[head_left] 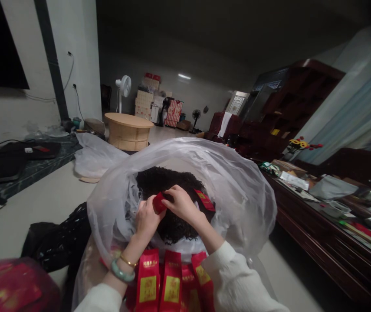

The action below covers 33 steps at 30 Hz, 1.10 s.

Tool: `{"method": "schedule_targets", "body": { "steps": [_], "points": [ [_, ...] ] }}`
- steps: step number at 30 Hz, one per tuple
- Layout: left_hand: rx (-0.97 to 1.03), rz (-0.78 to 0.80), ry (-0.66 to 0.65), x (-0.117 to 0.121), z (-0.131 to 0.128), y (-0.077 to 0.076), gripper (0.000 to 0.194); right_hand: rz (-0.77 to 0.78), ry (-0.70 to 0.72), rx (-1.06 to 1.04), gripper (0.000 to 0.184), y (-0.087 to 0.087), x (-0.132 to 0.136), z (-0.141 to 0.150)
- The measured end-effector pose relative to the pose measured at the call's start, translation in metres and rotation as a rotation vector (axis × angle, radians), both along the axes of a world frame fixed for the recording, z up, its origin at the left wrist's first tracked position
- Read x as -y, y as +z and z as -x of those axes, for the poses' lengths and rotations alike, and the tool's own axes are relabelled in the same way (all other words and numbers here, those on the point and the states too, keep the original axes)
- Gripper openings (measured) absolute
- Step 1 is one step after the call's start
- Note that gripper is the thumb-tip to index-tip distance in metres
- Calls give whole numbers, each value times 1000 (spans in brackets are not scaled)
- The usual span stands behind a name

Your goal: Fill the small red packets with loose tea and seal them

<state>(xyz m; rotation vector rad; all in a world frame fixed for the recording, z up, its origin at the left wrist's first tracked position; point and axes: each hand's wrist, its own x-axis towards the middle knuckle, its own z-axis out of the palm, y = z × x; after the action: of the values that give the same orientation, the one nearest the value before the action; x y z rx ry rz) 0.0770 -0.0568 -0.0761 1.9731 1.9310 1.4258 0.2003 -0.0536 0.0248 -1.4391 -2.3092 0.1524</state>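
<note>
The widest stretch of the view is filled by the big clear plastic bag (240,186), its mouth spread wide. Inside it, a broad heap of dark, leaf-like strands (169,175) is seen. At the near side, a row of red packets (172,277) is lined up, yellow labels facing up; whether they are set inside the plastic cannot be told. Now to the hands, both held above the heap: by the left hand (146,219), the small packet (159,203) is wrapped, that grip curled snugly around its lower left side. By the right hand (179,203), the upper right edge is pinched, thumb and bent fingers almost together. So the packet is caught right between the two grips, right of the left one, left of the right one, touched by both. Its long axis is mostly hidden by fingers, though a tilt is suggested. Off to the right, a loose red packet (205,199) is seen by the heap.
</note>
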Motion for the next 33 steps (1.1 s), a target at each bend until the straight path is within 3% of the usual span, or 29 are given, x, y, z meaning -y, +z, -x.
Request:
{"method": "schedule_targets", "body": {
  "steps": [5,12,16,20,23,27,33],
  "points": [
    [140,-33,-93,-2,1,-9,51,-46,-200,214,27,-4,0,7],
    [383,38,-357,-3,20,-15,55,-23,-191,176,25,-13,-9,-1],
    [373,48,-306,-7,37,-23,36,-11,-146,100,26,-17,-12,-3],
    [335,77,-249,-9,49,-29,21,15,-70,-119,43,-20,-15,-6],
    [340,56,-255,-11,53,-26,16,16,-34,-226,36,-22,-17,-10],
    [344,10,-269,-14,50,-20,15,-38,38,-202,26,-23,-18,-12],
    [367,-64,-243,-6,35,-21,17,-225,-18,-27,20,-16,-13,-3]
  ]
}}
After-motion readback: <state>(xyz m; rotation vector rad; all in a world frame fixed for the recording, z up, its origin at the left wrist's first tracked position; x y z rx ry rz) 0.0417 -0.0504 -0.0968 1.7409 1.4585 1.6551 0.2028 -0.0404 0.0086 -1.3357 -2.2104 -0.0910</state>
